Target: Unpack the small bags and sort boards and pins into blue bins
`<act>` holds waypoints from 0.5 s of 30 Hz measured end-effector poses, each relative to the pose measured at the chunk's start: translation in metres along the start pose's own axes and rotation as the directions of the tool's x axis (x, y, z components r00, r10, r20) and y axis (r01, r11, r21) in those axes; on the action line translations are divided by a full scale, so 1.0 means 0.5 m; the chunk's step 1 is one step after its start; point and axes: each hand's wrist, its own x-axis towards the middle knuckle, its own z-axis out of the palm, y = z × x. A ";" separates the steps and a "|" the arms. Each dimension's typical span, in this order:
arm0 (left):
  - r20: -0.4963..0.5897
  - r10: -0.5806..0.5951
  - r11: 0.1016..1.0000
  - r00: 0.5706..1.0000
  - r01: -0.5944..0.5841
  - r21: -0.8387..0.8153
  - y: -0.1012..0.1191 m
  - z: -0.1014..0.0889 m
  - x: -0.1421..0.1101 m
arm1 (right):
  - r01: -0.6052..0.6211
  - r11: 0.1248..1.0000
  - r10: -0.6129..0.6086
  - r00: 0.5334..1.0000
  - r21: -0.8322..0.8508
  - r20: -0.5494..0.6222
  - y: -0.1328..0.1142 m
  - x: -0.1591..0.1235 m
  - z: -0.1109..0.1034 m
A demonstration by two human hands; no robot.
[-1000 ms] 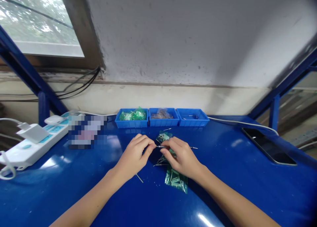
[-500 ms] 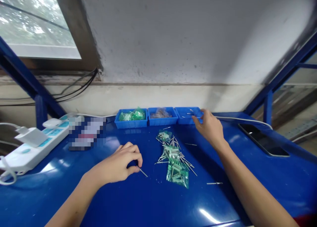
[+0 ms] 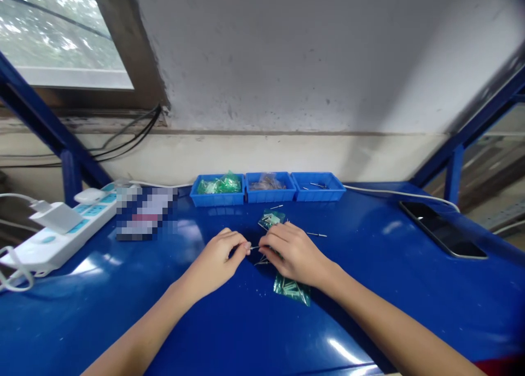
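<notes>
My left hand [image 3: 223, 260] pinches a thin metal blind rivet [image 3: 254, 247] between thumb and forefinger, just above the blue table. At the rivet's other end the closed fingertips of my right hand [image 3: 296, 254] grip it. Beneath my right hand lies the pile of loose rivets, mostly hidden by it. Small green plastic packets show around the hand: one packet [image 3: 292, 289] in front with pale slender pieces in it, another packet [image 3: 270, 218] behind. A single rivet [image 3: 316, 234] rests right of the pile, and another rivet [image 3: 276, 206] lies near the bins.
Three blue bins stand along the wall: a left bin [image 3: 217, 199] with green packets, a middle bin [image 3: 271, 196] with brownish packets, a right bin [image 3: 319, 194] with a few dark thin pieces. A power strip [image 3: 61, 235] lies left; a phone [image 3: 445, 231] lies right.
My right hand has come from the right bin to the middle, over the pile. My left hand has moved right and slightly up with its rivet, and both hands now meet at it.
</notes>
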 end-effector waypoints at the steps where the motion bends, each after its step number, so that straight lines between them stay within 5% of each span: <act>1: -0.004 0.006 1.000 1.000 -0.006 -0.011 0.002 0.004 0.000 | 0.010 1.000 -0.010 1.000 0.000 -0.005 0.001 0.000 0.000; 9: -0.115 -0.041 0.990 0.993 0.025 -0.138 0.007 0.016 -0.008 | -0.046 0.999 0.046 0.994 0.007 -0.094 0.002 0.001 0.000; 15: -0.196 0.014 0.998 0.981 -0.025 -0.056 0.008 0.010 -0.007 | -0.046 0.994 0.060 0.989 0.101 -0.138 -0.001 -0.002 0.004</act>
